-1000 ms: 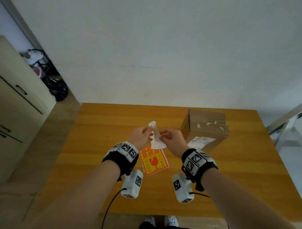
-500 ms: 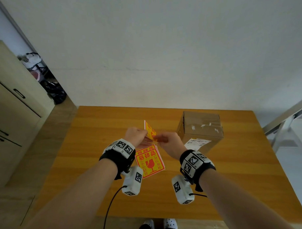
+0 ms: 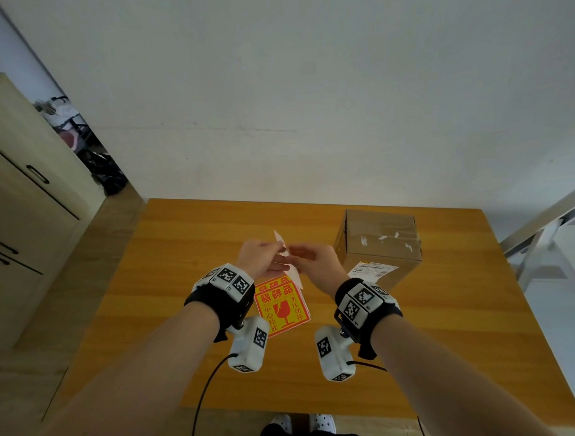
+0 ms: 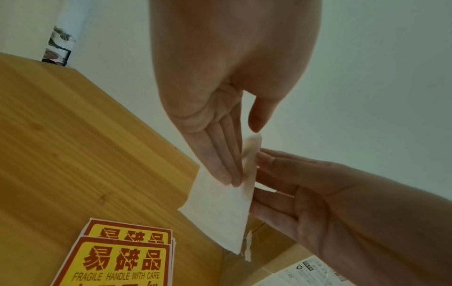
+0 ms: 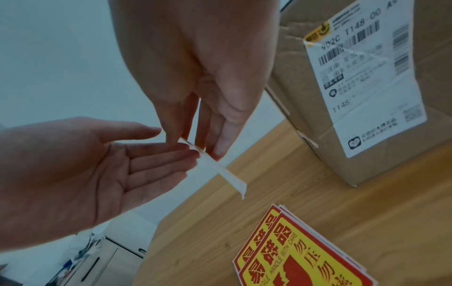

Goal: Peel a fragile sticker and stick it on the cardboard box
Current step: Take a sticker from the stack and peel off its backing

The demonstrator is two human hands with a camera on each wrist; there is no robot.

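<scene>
A fragile sticker [image 3: 295, 275] is held in the air over the wooden table [image 3: 183, 254], its white backing showing. My right hand [image 3: 300, 253] pinches one edge of it between thumb and fingers [image 5: 216, 151]. My left hand [image 3: 274, 260] lies against the white side with straight fingers [image 4: 220, 158], thumb apart. Below the hands a stack of yellow-and-red fragile stickers [image 3: 281, 307] rests on the table. The closed cardboard box [image 3: 378, 244] stands to the right of the hands, a white shipping label [image 5: 367, 77] on its near side.
A beige cabinet [image 3: 25, 210] stands left of the table, and a metal frame [image 3: 540, 228] stands to its right. The wall runs along the table's far edge. Cables hang from both wrist cameras over the near edge.
The sheet has been turned between the hands: half a second ago its yellow printed face showed, now the white side shows. Both hands stay over the same spot above the stack.
</scene>
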